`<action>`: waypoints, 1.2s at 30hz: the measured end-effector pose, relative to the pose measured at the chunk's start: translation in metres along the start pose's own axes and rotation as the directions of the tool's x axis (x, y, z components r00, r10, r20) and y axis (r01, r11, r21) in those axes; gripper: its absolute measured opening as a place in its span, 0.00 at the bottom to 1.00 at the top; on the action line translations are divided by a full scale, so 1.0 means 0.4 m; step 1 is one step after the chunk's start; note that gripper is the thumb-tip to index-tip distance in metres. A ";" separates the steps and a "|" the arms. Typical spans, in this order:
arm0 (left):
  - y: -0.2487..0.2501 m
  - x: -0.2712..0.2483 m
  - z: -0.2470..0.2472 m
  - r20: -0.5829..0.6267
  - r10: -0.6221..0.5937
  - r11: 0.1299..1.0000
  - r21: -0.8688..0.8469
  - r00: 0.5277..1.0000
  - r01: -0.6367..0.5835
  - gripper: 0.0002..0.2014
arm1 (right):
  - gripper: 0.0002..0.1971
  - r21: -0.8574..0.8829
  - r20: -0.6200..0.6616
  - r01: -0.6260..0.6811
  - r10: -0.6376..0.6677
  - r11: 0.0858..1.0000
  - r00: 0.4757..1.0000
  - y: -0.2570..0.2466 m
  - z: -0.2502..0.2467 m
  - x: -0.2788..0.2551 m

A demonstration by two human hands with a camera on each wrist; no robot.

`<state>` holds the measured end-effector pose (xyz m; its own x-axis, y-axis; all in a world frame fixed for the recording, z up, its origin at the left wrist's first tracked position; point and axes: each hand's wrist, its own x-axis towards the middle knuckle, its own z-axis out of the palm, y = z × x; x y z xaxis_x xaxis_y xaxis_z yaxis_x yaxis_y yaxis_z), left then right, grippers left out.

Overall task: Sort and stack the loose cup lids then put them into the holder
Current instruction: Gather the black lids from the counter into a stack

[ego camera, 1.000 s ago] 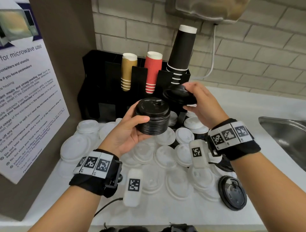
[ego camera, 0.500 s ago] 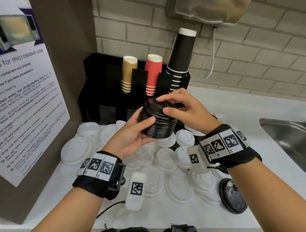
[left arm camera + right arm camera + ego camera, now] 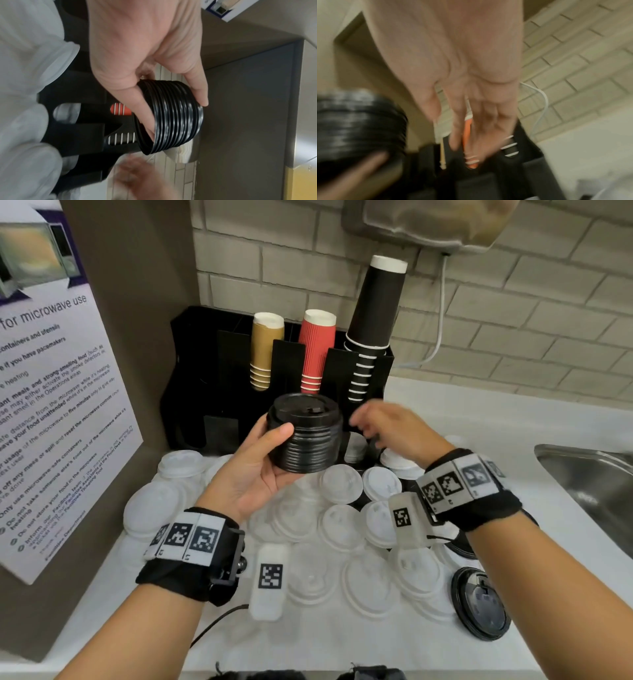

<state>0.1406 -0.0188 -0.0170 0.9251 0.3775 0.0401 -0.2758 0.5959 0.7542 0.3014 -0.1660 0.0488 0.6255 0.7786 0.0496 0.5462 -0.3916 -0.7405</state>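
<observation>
My left hand (image 3: 263, 463) grips a stack of black lids (image 3: 306, 433) in the air before the black holder (image 3: 205, 378), thumb on the near side, fingers underneath. In the left wrist view the stack of black lids (image 3: 176, 115) sits between thumb and fingers (image 3: 144, 112). My right hand (image 3: 383, 426), blurred by motion, is just right of the stack with straight fingers and holds nothing; the right wrist view shows its fingers (image 3: 471, 121) extended. Several white lids (image 3: 339, 522) lie loose on the counter. One black lid (image 3: 479, 602) lies at the near right.
The holder carries a gold cup stack (image 3: 265, 350), a red cup stack (image 3: 317, 350) and a tall black cup stack (image 3: 373, 316). A steel sink (image 3: 592, 477) is at the right. A microwave notice (image 3: 51, 405) hangs on the left panel. A brick wall stands behind.
My right hand set a black lid on top of the stack, then let go and drew away to the right. My left hand kept holding the stack, raising it slightly.
</observation>
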 end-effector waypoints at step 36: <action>0.018 -0.016 -0.022 -0.051 0.030 0.999 0.047 0.998 -0.028 0.35 | 0.39 -0.396 0.197 -0.159 0.253 0.904 0.947 0.099 0.036 0.089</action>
<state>0.1305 -0.0106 -0.0177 0.9018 0.4313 0.0292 -0.2891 0.5515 0.7825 0.3370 -0.1468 0.0116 0.6212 0.7348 -0.2723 0.6150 -0.6725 -0.4117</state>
